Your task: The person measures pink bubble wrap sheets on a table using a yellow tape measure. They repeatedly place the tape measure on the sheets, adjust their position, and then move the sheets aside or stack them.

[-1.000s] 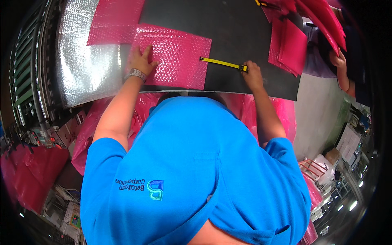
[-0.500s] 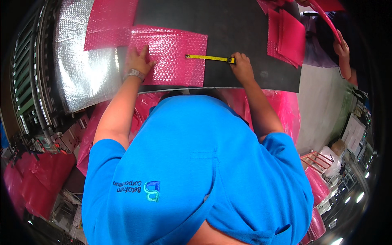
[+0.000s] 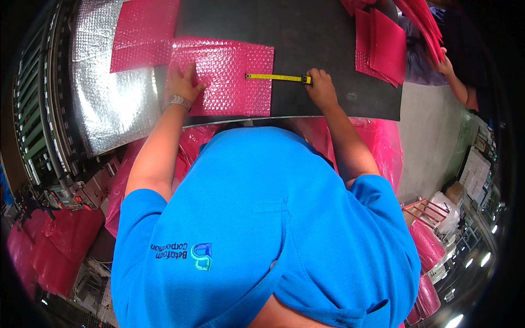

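Note:
A pink bubble wrap sheet (image 3: pixel 224 60) lies flat near the front edge of the dark tabletop (image 3: pixel 306 33). My left hand (image 3: pixel 185 87) rests on its left part with fingers spread. In my right hand (image 3: pixel 321 87), to the right of the sheet, is a tape measure (image 3: pixel 307 80). Its yellow blade (image 3: pixel 273 77) stretches leftward over the sheet's right edge, and the hooked tip lies on the bubbles. The fingers of my right hand close around the case, which is partly hidden.
Another pink bubble sheet (image 3: pixel 145 33) lies at the back left, partly on silvery bubble material (image 3: pixel 115 104). Several pink pieces (image 3: pixel 385 46) are piled at the far right. Beyond them, another person's hand (image 3: pixel 445 65) holds pink sheets. A roller rack (image 3: pixel 33 109) stands at left.
The other person's hand and pink sheets at the far right have moved lower and inward. My hands and the tape measure stay nearly the same on the sheet; the whole view shifts slightly.

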{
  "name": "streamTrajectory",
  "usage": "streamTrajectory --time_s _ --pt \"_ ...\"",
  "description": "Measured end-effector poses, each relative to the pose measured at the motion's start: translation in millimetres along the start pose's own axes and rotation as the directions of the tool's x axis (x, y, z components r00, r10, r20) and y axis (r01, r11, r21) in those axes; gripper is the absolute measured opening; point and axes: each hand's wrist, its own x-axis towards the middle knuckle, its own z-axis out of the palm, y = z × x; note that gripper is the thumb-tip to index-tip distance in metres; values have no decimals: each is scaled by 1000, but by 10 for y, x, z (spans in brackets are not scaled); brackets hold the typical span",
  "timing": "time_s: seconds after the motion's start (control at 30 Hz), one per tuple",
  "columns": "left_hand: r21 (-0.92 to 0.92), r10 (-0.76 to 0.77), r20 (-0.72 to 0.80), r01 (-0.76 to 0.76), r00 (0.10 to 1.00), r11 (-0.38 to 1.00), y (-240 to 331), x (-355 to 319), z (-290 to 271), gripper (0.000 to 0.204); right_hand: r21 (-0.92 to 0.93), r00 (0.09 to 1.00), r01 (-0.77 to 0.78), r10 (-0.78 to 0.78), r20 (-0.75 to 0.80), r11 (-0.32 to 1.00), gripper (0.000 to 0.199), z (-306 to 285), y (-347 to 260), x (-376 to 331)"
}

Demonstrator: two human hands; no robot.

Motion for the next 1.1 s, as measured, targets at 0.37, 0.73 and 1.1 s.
streamTrajectory --time_s 0.37,0.73,1.1 --pt "-400 -415 66 405 907 822 -276 -1 -75 89 -140 926 -288 238 -294 947 66 -106 163 133" --pt "-998 -56 -6 -2 998 70 186 -602 49 55 877 899 -436 -127 418 -202 59 240 -505 292" --pt "-104 -108 -272 82 956 991 -573 285 -149 79 858 863 -503 15 505 100 42 -156 -389 465"
